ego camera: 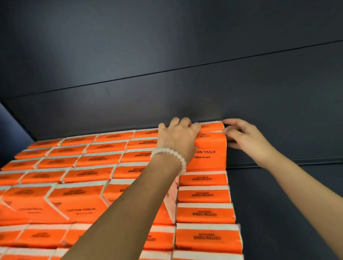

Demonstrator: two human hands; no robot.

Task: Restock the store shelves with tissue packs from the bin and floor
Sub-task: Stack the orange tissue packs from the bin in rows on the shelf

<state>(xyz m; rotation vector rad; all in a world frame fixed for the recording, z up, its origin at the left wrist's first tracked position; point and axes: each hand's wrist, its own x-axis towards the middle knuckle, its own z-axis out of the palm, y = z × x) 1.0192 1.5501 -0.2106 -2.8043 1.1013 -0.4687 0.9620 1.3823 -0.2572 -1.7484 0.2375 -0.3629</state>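
the orange tissue pack marked "cotton tissue" stands at the far right end of the upper stack, close against the dark back wall of the shelf. its printed front faces the camera and its right side is bare to the open shelf floor.

the left hand lies over the top of this pack from the left, fingers curled down over its far edge, gripping it; a white bead bracelet circles the wrist. the right hand is at the right side of the pack, its fingers fairly straight and its fingertips touching the pack's upper right corner; whether it presses or only touches cannot be told.

left of the pack, more orange packs run in flat rows across the upper layer, their tops striped orange and white. in front of the pack and lower, a single column of packs lies flat with upside-down lettering, reaching toward the camera. left of that column a few packs stand tilted with their fronts showing, and further rows lie below them, blurred.

right of the pack the shelf floor is dark, and a low dark ledge runs along the foot of the back wall.
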